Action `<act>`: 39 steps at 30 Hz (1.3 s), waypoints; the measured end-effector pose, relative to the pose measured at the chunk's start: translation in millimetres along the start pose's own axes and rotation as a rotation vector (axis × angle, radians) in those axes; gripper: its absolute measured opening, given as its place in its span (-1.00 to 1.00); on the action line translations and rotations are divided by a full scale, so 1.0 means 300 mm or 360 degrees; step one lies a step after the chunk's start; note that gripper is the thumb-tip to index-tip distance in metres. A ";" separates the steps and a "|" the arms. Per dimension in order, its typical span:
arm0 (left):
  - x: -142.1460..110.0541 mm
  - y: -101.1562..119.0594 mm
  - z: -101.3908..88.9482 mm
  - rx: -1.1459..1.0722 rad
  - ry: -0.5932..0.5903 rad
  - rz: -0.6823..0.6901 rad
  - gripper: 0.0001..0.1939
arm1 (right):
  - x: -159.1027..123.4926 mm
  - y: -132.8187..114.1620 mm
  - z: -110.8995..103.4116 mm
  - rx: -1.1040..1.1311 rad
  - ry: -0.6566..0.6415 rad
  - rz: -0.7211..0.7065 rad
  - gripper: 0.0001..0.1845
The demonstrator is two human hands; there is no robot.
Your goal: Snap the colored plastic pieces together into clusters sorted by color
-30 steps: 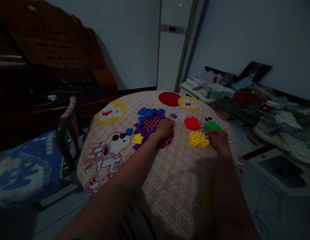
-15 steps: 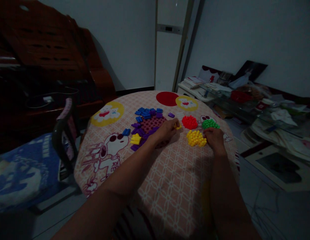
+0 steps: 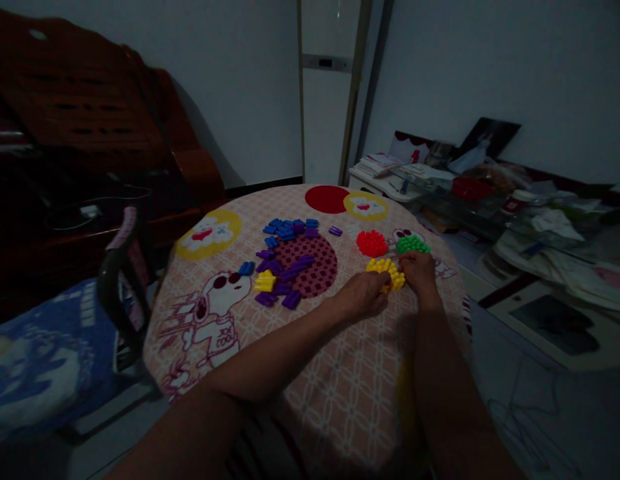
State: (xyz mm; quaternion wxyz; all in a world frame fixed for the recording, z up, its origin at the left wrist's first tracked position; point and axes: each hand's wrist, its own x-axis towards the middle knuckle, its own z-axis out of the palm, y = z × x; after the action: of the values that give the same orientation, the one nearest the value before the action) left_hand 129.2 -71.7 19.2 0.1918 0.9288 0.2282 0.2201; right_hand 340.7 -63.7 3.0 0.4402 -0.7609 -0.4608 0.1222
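Note:
A cluster of small yellow plastic building blocks (image 3: pixel 382 265) lies on the patterned tablecloth. My left hand (image 3: pixel 367 293) is closed at its near left edge, the fingertips on yellow blocks and partly hidden by the hand. At the right edge of the same cluster is my right hand (image 3: pixel 419 270), fingers pinched together; what lies between them, if anything, is hidden. Just beyond the right hand sits a green block cluster (image 3: pixel 413 245), with a red one (image 3: pixel 372 243) to its left.
Left of centre lie loose purple blocks (image 3: pixel 290 273), blue blocks (image 3: pixel 286 230) and a yellow block group (image 3: pixel 265 281). One purple block (image 3: pixel 335 231) lies apart. A chair (image 3: pixel 123 293) stands left of the round table; a cluttered glass-topped cabinet (image 3: pixel 440 187) is at the right.
My left hand has moved from the dark red circle, with a small yellow piece in its fingers, rightward and nearer to the yellow cluster. My right hand stays beside that cluster. The view has shifted slightly.

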 end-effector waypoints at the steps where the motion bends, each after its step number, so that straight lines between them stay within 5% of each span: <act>1: 0.004 0.001 0.008 0.0002 0.0007 -0.0010 -0.73 | 0.002 0.004 0.002 0.0004 0.0003 -0.0011 -0.71; 10: 0.034 -0.020 0.098 0.0070 0.0142 0.0015 -0.79 | 0.015 0.036 0.013 -0.0035 -0.0007 -0.0079 -0.71; 20: 0.015 0.002 0.097 0.0118 0.0186 0.0029 -0.75 | 0.011 0.030 0.011 0.0045 -0.0009 0.0033 -0.71; 23: -0.010 -0.030 0.027 0.0093 0.0216 -0.0018 -0.73 | 0.005 0.030 0.010 0.0100 0.0016 0.0086 -0.71; 26: -0.063 -0.099 -0.115 0.0166 0.0217 -0.0278 -0.77 | 0.000 0.024 0.012 0.0143 0.0049 0.0107 -0.72; 32: -0.300 -0.259 -0.384 0.0552 0.0370 -0.0850 -0.73 | 0.016 0.031 0.021 0.0137 0.0032 0.0163 -0.72; 35: -0.414 -0.303 -0.404 0.0619 0.0221 -0.1090 -0.72 | 0.022 0.036 0.022 0.0111 0.0038 0.0101 -0.71; 39: -0.470 -0.334 -0.368 0.0665 0.0186 -0.1155 -0.84 | 0.014 0.024 0.020 0.0103 0.0037 0.0135 -0.71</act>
State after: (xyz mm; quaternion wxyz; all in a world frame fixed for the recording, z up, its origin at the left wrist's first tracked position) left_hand -72.5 -32.8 19.8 0.0513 0.7932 0.5906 0.1395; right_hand 343.8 -58.3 -5.1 0.4643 -0.7665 -0.4187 0.1467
